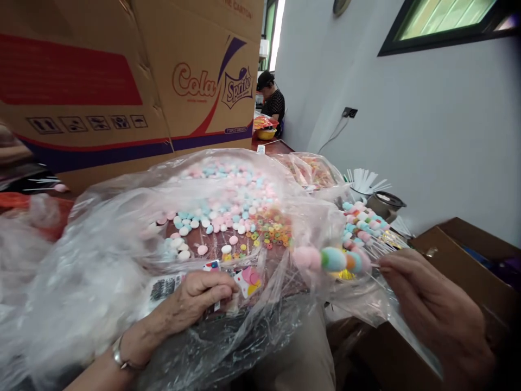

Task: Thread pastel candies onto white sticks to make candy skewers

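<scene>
One carton (199,49) stands behind a spread of clear plastic (85,293). The right hand (437,312) pinches a marshmallow skewer (334,259) by its stick, before the plastic's right side; the left hand (199,293) pinches a printed wrapper (249,281) near small rings (273,228).

I'm reading red-outlined "Cola" and purple "Sprite" on big cardboard carton (150,70) facing me. "CARTON" showing near its top. Five handling signs (99,123) running in row below red panel (69,73), umbrella (139,121) standing last. Not making out print on purple label (235,130), small white tag (261,149), or white patch (165,287) beside my left hand (199,296).
</scene>
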Available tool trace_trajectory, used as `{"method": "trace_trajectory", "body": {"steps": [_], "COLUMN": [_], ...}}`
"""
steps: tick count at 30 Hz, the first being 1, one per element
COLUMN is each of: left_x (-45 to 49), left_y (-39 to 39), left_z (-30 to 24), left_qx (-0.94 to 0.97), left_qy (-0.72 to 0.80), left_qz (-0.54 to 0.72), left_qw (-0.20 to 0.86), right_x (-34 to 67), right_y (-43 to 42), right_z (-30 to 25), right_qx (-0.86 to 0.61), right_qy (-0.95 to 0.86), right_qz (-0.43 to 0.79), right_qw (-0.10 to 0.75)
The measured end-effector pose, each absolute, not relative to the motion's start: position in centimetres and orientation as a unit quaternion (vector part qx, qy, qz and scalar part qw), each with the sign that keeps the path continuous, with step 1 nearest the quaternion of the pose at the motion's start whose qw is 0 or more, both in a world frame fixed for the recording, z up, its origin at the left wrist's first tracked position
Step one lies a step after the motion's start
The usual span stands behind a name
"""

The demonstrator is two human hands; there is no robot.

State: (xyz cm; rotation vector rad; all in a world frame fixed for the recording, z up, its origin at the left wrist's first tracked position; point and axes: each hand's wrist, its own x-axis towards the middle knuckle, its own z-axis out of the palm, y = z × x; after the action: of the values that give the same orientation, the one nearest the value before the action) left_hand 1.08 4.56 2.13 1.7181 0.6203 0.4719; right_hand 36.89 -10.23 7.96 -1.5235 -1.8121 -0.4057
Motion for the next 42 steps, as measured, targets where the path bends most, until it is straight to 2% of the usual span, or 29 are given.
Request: {"method": "trace_trajectory", "body": {"steps": [6, 26, 42], "left_x": [0.7, -0.4, -0.3], "left_y": [4.7, 6.3, 6.5], "left_z": [2.3, 2.5, 1.9], "left_qx": [0.733, 0.749, 0.728], "left_qy": [0.256, 0.243, 0.254], "left_qz": [0.188, 0.083, 0.089], "left_qw": [0.602, 0.61, 0.63], "right_x": [33.7, 34.1, 33.1], "right_y": [-7.7, -6.7, -6.8], "right_z": [8.6, 8.6, 8.1], "right_qx": [-0.501, -0.447, -0.45], "right_qy": [-0.79, -0.842, -0.833], "right_qz": [-0.143, -0.165, -0.163], "right_qw": [0.324, 0.253, 0.278]}}
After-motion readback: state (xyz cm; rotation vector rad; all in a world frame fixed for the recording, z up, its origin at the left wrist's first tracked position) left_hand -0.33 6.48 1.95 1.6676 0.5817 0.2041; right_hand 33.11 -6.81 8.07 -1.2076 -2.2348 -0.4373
